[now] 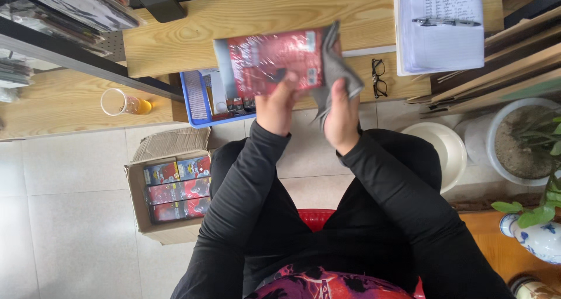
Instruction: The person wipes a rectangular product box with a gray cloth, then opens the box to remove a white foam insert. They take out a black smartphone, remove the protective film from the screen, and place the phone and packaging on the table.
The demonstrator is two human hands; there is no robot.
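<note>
Two hands: raised side by side above the lap, sleeves black.
Left hand (pixel 274 106): grip clamped on red shrink-wrapped package (pixel 272 62), thumb on its face.
Right hand (pixel 342 115): fingers closed around grey cloth (pixel 336 71), touching the package's right edge.
Hidden: package's near edge behind the fingers.
Count: one package, one cloth, held over the wooden surface (pixel 175 42).

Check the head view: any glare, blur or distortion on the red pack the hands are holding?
Head view: glare streaks across the shiny wrap of the red pack, washing out its print; the left hand and the right hand with the grey cloth are slightly soft; daylight is even, shadows weak; shelf and desk edges tilt toward the frame edges, suggesting a wide lens.
</note>
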